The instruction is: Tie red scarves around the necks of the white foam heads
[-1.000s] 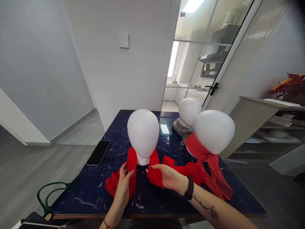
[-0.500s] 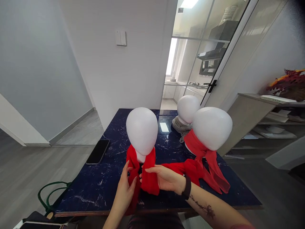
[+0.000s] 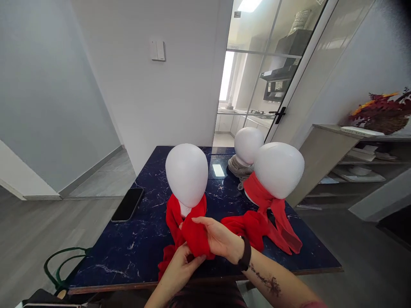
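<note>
A white mannequin head (image 3: 186,173) stands upright near the middle of the table, with a bright red scarf (image 3: 195,235) round its neck. My right hand (image 3: 221,240) grips a bunched part of this scarf just in front of the neck. Below it, my left hand (image 3: 184,263) pinches the scarf's lower folds. One end of the cloth hangs toward the front edge beside my left wrist. Another length lies on the table to the right, partly behind my right hand. The fingertips of both hands are partly hidden by the fabric.
To the right, a second mannequin head (image 3: 279,169) wears a knotted coral-red scarf (image 3: 261,192). Behind it stands a third head (image 3: 248,145) with a grey scarf (image 3: 238,167). A black phone (image 3: 127,205) lies on the dark blue marbled table (image 3: 122,252). A shelf (image 3: 334,145) stands at right.
My left hand has moved right and under the scarf, closing on its folds. The right hand has gathered the cloth inward across the front of the neck. The view has shifted slightly.
</note>
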The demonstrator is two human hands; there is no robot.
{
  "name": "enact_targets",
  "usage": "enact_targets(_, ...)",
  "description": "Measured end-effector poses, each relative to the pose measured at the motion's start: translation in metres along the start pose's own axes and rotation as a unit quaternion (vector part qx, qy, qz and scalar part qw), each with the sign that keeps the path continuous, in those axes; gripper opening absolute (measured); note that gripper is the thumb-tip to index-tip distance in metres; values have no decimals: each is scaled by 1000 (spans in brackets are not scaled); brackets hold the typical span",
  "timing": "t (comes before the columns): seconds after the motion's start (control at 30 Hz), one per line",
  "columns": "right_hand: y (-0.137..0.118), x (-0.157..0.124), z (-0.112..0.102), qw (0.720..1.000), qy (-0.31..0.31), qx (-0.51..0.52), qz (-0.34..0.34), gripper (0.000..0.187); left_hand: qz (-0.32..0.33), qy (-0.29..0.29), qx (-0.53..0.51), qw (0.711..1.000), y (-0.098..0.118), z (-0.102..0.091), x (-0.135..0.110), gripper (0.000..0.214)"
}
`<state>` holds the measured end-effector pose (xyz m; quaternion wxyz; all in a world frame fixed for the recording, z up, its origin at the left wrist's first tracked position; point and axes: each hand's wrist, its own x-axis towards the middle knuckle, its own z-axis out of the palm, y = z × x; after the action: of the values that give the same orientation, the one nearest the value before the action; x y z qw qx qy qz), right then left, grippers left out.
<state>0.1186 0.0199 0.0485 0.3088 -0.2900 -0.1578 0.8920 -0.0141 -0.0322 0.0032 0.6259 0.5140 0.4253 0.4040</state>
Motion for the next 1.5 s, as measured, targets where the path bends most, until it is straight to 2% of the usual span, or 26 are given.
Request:
enact_targets(0.1, -1, -9, -15, 985, 43, -145, -79, 33, -17, 17, -134, 991, 1, 1, -1, 15)
enact_targets(0.13, -1, -15, -23, 970, 48, -211, -108, 37, -27, 33, -197, 980, 3, 0, -1, 14)
enact_targets(0.2, -2, -32, -38, 926, 14, -351, -137, 47, -53, 83, -308, 946, 9, -4, -2, 13)
enact_targets(0.3, -3, -63, -56, 842, -48, -529, -91, 62, -96, 168, -398, 897, 23, -13, 0, 9)
enact_targets(0.37, -5, -83, -63, 791, -30, -609, -48, 54, -117, 213, -437, 866, 33, -22, 2, 16)
enact_targets(0.43, -10, -101, -67, 760, 10, -649, -27, 40, -125, 234, -471, 841, 41, -32, 3, 24)
enact_targets(0.5, -21, -119, -68, 767, 36, -641, -14, 33, -120, 246, -494, 825, 46, -41, 3, 28)
enact_targets(0.63, -54, -153, -65, 820, 11, -571, -42, 36, -110, 269, -508, 811, 45, -52, -1, 27)
enact_targets(0.73, -75, -166, -61, 857, -45, -505, -92, 40, -107, 263, -518, 807, 39, -55, -4, 27)
enact_targets(0.83, -90, -163, -51, 887, -151, -423, -109, 51, -103, 243, -526, 808, 34, -57, -3, 27)
enact_targets(0.93, -105, -152, -28, 880, -261, -393, -63, 66, -75, 229, -557, 795, 33, -61, 2, 31)
enact_targets(1.0, -118, -143, -5, 858, -305, -411, -40, 63, -54, 217, -588, 777, 34, -64, 7, 34)
enact_targets(1.1, -145, -124, 33, 822, -318, -467, -76, 47, -37, 179, -634, 752, 37, -69, 17, 38)
enact_targets(1.17, -166, -106, 57, 813, -301, -482, -125, 30, -21, 148, -661, 736, 41, -72, 26, 40)
enact_targets(1.27, -198, -73, 89, 823, -278, -464, -171, 10, 16, 125, -684, 719, 50, -76, 42, 40)
enact_targets(1.33, -220, -50, 103, 838, -265, -441, -182, 12, 43, 123, -692, 710, 57, -78, 52, 38)
enact_targets(1.4, -241, -28, 112, 859, -252, -405, -189, 12, 67, 118, -698, 703, 65, -80, 62, 36)
enact_targets(1.5, -265, 5, 113, 889, -234, -349, -180, 12, 89, 99, -703, 699, 74, -83, 75, 33)
